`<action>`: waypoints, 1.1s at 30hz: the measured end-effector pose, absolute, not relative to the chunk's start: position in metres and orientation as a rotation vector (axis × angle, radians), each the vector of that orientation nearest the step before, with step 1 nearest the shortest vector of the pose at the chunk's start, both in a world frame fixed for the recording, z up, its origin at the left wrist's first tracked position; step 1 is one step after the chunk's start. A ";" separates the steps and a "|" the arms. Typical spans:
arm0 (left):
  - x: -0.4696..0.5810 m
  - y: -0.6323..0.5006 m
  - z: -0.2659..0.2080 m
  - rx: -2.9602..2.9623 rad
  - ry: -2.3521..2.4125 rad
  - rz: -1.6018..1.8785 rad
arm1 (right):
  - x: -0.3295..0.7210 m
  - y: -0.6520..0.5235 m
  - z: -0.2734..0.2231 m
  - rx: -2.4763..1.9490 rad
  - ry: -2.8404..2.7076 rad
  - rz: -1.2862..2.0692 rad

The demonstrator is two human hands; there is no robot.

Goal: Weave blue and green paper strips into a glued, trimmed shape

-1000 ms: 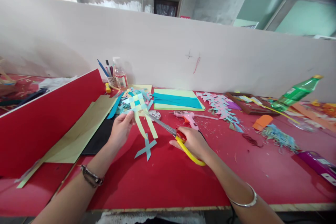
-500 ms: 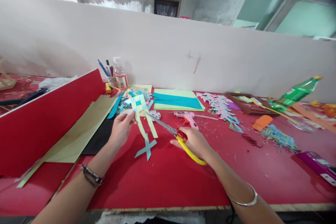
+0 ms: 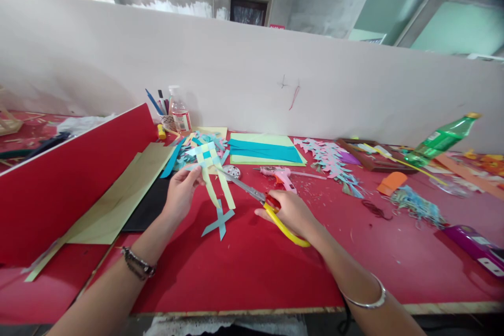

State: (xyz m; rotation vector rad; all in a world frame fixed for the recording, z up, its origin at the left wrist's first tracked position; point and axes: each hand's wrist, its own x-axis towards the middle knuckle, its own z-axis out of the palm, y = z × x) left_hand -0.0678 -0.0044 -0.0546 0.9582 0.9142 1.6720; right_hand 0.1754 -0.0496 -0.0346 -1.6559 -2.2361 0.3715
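Pinched in my left hand (image 3: 184, 186) is a woven piece of paper strips (image 3: 207, 155), pale yellow and blue, held up off the table. Two long yellow strip ends hang down from it. My right hand (image 3: 289, 211) is closed around the red and yellow handles of a pair of scissors (image 3: 252, 190). The blades point left and their tips reach the woven piece by a yellow strip; whether they touch it I cannot tell. Below, two crossed light-blue paper strips (image 3: 219, 222) lie on the red table.
Behind my hands are a pile of paper scraps (image 3: 192, 149), yellow-green sheets with teal strips (image 3: 263, 148) and a pink glue gun (image 3: 280, 175). A red board (image 3: 74, 184) stands at left. At right are a green bottle (image 3: 443, 142) and a purple device (image 3: 474, 247).
Almost nothing differs. The hanging yellow strip near the scissors has shifted very slightly; both hands keep their hold.
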 end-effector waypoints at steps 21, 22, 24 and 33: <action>-0.066 -0.003 -0.055 0.826 0.800 1.697 | 0.176 -0.049 -0.043 -1.549 -2.426 0.307; -0.065 -0.004 -0.054 0.839 0.795 1.685 | 0.176 -0.049 -0.043 -1.575 -2.430 0.311; -0.065 -0.005 -0.054 0.859 0.796 1.664 | 0.175 -0.049 -0.041 -1.617 -2.433 0.324; -0.063 -0.005 -0.058 0.941 0.807 1.629 | 0.174 -0.049 -0.039 -1.620 -2.377 0.432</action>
